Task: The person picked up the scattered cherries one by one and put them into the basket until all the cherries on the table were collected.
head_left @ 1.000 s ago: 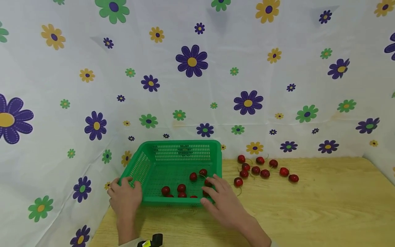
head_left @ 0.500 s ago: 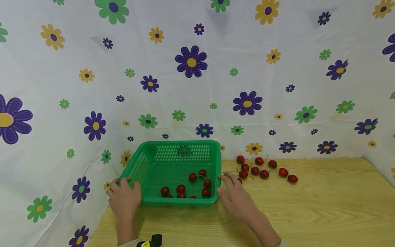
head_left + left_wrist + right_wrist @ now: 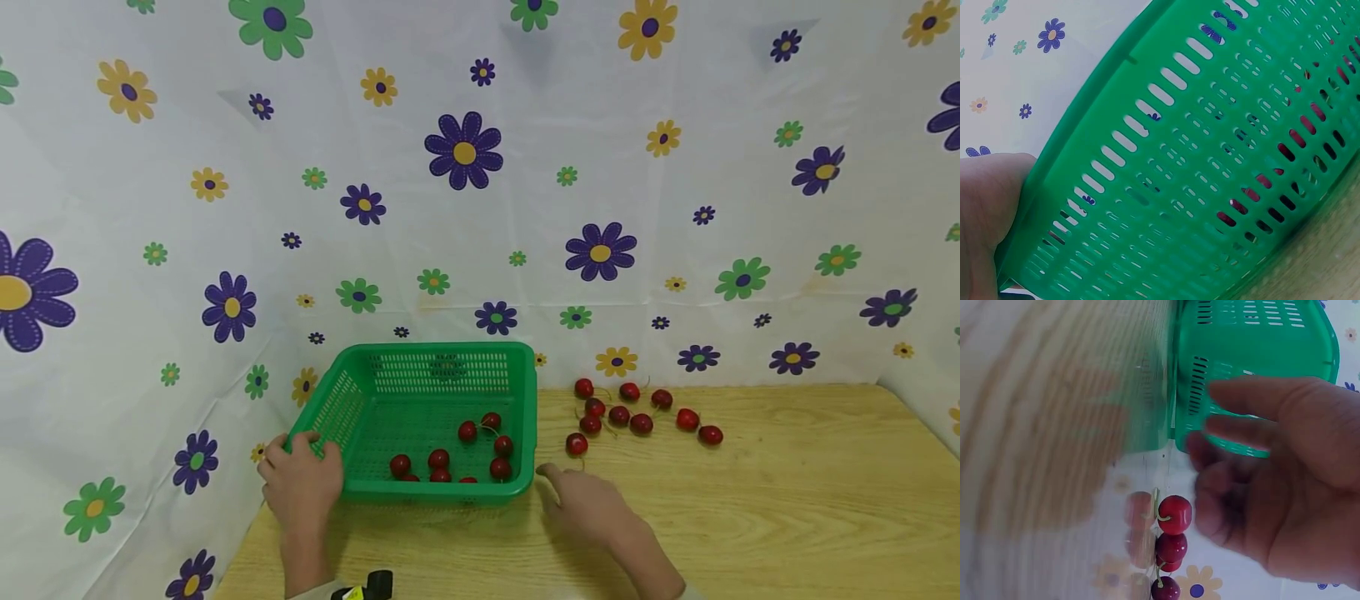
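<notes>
A green perforated plastic basket stands on the table with several dark red cherries inside, mostly toward its front and right. My left hand grips the rim at the front left corner; the left wrist view shows the hand at the basket's edge. Just right of the front right corner is my right hand, holding nothing. In the right wrist view its fingers are loosely bent beside the basket wall. The nearest loose cherry lies on the wood just beyond that hand.
Several more cherries, some with stems, lie on the wooden table right of the basket. A white cloth printed with flowers hangs behind the table and along its left side.
My right hand has moved from over the basket's front right corner to the right and toward me, uncovering cherries inside. The left hand stays on the rim.
</notes>
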Motion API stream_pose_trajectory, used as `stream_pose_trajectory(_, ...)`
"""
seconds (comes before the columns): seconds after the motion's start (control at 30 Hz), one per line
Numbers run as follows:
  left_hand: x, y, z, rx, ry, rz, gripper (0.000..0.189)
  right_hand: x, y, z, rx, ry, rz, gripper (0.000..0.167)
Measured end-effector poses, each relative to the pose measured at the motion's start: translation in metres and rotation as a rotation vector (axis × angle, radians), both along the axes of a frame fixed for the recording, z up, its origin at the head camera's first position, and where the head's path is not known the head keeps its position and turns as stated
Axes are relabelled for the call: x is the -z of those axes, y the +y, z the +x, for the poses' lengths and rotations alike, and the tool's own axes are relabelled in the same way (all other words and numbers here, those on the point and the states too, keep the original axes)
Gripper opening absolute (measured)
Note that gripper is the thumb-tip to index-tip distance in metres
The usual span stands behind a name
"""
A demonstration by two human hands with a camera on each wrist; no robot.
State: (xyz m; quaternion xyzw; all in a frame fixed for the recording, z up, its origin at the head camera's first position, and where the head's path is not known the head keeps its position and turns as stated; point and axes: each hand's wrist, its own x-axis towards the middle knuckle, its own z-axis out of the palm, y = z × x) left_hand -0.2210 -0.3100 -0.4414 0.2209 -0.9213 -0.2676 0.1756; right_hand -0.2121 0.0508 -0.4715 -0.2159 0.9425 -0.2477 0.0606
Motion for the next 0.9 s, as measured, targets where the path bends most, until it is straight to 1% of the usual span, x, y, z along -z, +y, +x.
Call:
stream_pose_trajectory(0.1,-0.0010,0.0005,0.0005,0.005,0.000,-0.003,0.043,0.0031,0.0032,0.0015,-0.050,-0.052,0.051,0.019)
stream_pose_trajectory(0.17,-0.0013,0.0005,0.0006,0.007,-0.002,-0.003,0.043,0.0040,0.0046,0.0024,-0.062,-0.077,0.057,0.012)
stream_pose_trajectory(0.37,-0.0003,-0.0001,0.0011,-0.001,-0.019,0.002,0.044,0.0051,0.0054,0.0019,-0.059,-0.104,0.061,0.012)
stream_pose_trajectory(0.5,0.0008,-0.0003,0.0016,-0.006,-0.017,0.003,0.043,0.0061,0.0051,0.0013,-0.054,-0.112,0.055,0.003)
stream_pose_trajectory(0.53,0.0009,-0.0004,0.0017,-0.007,-0.016,0.003,0.043,0.0063,0.0051,0.0014,-0.053,-0.112,0.051,0.003)
stream_pose_trajectory(0.63,0.0014,-0.0007,0.0014,-0.005,-0.010,0.000,0.042,0.0064,0.0058,0.0019,-0.051,-0.120,0.035,0.013)
stream_pose_trajectory(0.7,0.0014,-0.0008,0.0009,-0.004,-0.009,-0.002,0.042,0.0061,0.0064,0.0022,-0.052,-0.121,0.031,0.015)
stream_pose_trajectory(0.87,0.0012,-0.0010,0.0002,0.005,-0.001,-0.006,0.042,0.0051,0.0073,0.0019,-0.060,-0.117,0.022,0.016)
stream_pose_trajectory(0.9,0.0010,-0.0010,0.0002,0.006,0.000,-0.005,0.042,0.0047,0.0073,0.0017,-0.062,-0.114,0.018,0.013)
